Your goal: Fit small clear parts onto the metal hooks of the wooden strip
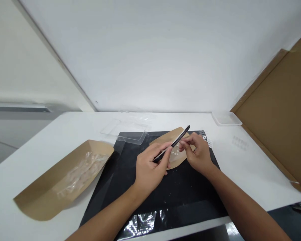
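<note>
A slim, dark, pen-like stick (181, 135) with a pale strip along its side is gripped by my left hand (150, 162). It slants up to the right, and I cannot tell its exact kind. Close to its upper part, the thumb and fingers of my right hand (198, 152) are pinched together; anything between them is too small to make out. Beneath both hands lies a small brown paper tray (165, 136), partly covered by them, with several small white pieces (175, 152) in it.
A black mat (188, 194) covers the middle of the white table (243, 167). At left, a larger brown tray (52, 170) holds clear plastic packets (82, 170). Behind are clear plastic covers (130, 132), a sheet of white dots (208, 141) and a shallow container (227, 118). Cardboard (281, 110) stands right.
</note>
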The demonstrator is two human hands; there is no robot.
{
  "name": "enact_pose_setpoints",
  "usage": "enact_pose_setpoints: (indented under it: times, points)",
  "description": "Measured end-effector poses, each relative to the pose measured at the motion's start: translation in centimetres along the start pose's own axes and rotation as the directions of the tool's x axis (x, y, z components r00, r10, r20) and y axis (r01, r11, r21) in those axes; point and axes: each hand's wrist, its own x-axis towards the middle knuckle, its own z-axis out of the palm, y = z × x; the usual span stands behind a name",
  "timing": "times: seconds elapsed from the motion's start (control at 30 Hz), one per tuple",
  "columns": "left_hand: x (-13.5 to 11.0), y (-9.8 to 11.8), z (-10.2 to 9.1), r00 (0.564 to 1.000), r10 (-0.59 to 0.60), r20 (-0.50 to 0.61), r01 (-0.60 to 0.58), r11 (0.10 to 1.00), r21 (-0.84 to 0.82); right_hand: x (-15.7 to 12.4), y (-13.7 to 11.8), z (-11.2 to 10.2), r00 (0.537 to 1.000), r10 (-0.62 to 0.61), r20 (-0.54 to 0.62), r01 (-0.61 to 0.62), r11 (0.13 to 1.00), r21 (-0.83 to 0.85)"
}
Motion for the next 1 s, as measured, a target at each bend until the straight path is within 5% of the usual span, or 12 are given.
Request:
enact_pose_setpoints:
  times: [0.43, 0.63, 0.83, 1.0]
  points:
    - [0.0, -0.2, -0.2, 0.997, 0.075, 0.032, -0.077, 0.995, 0.068, -0.4, -0.5, 0.4, 0.996, -0.085, 0.007, 0.084, 0.996, 0.043]
    - [-0.1, -0.4, -0.1, 0.989, 0.143, 0.033, -0.146, 0.982, 0.119, -0.3, -0.6, 0.7, 0.992, -0.102, -0.073, 0.093, 0.989, -0.117]
    - [0.0, -0.6, 0.0, 0.992, 0.126, 0.017, -0.127, 0.985, 0.118, -0.6, -0.7, 1.1, 0.988, -0.138, 0.076, 0.149, 0.973, -0.174]
    - [0.0, -0.4, 0.0, 0.994, 0.106, -0.011, -0.104, 0.988, 0.112, -0.2, -0.8, 1.1, 0.991, -0.135, -0.001, 0.132, 0.968, -0.214]
